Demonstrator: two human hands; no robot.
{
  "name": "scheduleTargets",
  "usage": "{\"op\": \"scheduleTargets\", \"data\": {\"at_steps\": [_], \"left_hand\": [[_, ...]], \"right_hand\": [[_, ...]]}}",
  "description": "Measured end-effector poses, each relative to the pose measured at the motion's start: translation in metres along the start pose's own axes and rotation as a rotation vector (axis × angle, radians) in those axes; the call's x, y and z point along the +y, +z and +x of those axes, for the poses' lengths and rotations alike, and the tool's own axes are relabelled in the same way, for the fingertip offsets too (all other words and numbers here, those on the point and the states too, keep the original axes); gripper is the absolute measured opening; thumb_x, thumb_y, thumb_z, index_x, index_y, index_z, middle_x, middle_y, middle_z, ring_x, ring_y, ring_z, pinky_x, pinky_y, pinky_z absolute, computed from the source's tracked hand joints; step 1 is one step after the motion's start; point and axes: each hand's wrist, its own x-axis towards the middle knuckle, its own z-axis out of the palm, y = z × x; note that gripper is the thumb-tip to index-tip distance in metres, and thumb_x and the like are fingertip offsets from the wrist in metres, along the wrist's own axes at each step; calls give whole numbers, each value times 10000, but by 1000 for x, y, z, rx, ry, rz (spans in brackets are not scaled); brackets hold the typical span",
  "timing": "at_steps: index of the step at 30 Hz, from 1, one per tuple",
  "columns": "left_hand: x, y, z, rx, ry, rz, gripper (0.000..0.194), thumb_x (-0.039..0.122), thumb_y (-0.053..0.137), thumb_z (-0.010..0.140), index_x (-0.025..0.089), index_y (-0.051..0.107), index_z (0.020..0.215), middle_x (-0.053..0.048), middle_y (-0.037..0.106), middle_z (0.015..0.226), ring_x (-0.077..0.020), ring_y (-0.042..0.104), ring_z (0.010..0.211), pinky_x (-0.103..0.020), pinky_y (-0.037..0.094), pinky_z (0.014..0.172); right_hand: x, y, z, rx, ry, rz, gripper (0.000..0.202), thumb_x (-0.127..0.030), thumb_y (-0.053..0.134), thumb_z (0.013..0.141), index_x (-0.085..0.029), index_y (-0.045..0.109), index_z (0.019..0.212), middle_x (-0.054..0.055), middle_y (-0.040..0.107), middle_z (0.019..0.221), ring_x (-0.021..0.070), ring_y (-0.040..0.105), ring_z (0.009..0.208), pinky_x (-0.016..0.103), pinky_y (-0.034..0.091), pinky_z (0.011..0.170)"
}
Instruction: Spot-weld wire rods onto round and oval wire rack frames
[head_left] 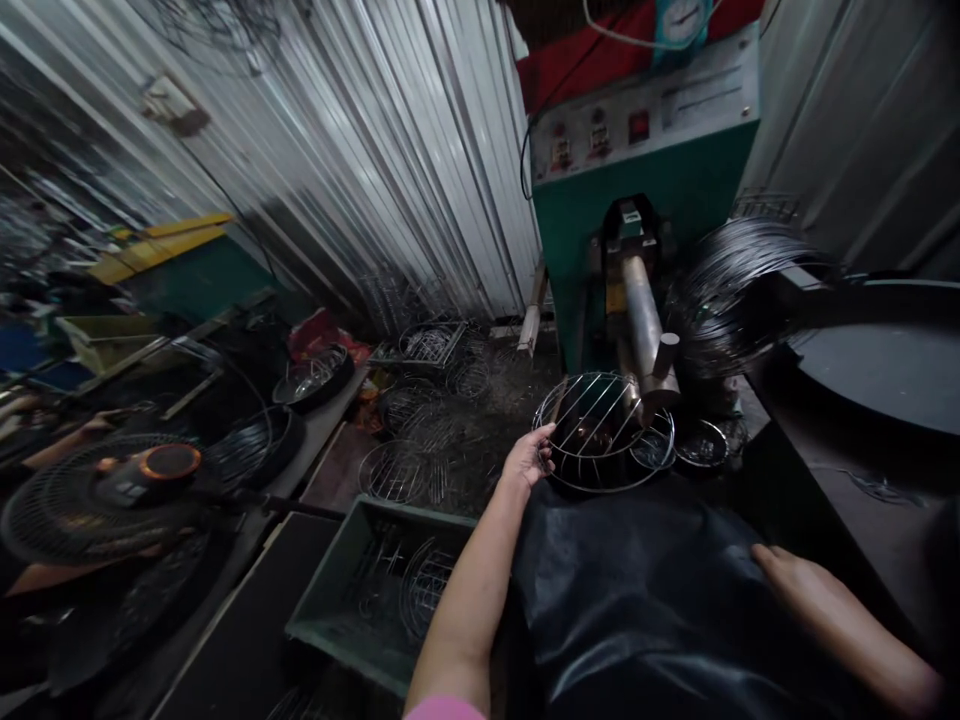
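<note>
My left hand [529, 455] is closed on the left rim of a round wire rack [592, 425] with parallel bars across it. The rack is tilted in front of the machine's metal electrode arm [643, 310], and its right side is close to the block at the arm's end. Whether they touch, I cannot tell. A black apron [637, 590] covers my lap below the rack. At the apron's right edge rests my right hand [795, 580], low and away from the rack, its fingers mostly hidden.
The green machine [592, 240] stands ahead. At right are a coil of wire [742, 290], a small bowl [702, 445] and a large round pan [885, 360]. A green crate [352, 640] holds wire pieces. More wire racks [394, 470] lie on the floor. A fan [97, 495] and another person's arm are left.
</note>
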Motion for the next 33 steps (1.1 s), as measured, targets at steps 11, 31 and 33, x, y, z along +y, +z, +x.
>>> {"op": "scheduleTargets", "data": {"at_steps": [11, 31, 33], "left_hand": [[-8, 12, -6, 118, -10, -16, 331, 194, 772, 492, 156, 465, 608, 76, 402, 482, -27, 357, 386, -165, 276, 371], [-16, 43, -2, 73, 242, -86, 405, 147, 728, 432, 179, 417, 690, 108, 366, 496, -2, 284, 379, -130, 164, 350], [-15, 42, -3, 71, 246, -84, 422, 151, 735, 427, 183, 407, 690, 107, 376, 502, -3, 292, 385, -130, 168, 353]], "right_hand": [[-94, -61, 45, 210, -8, 1033, 321, -489, 503, 797, -205, 559, 935, 68, 663, 902, 184, 630, 760, 285, 499, 661], [-126, -59, 84, 272, 18, 914, 292, -437, 540, 734, -170, 614, 827, 17, 627, 578, 159, 568, 508, 271, 431, 500], [-125, -58, 85, 267, 10, 918, 291, -436, 544, 734, -169, 617, 822, 19, 633, 595, 159, 576, 522, 271, 438, 514]]}}
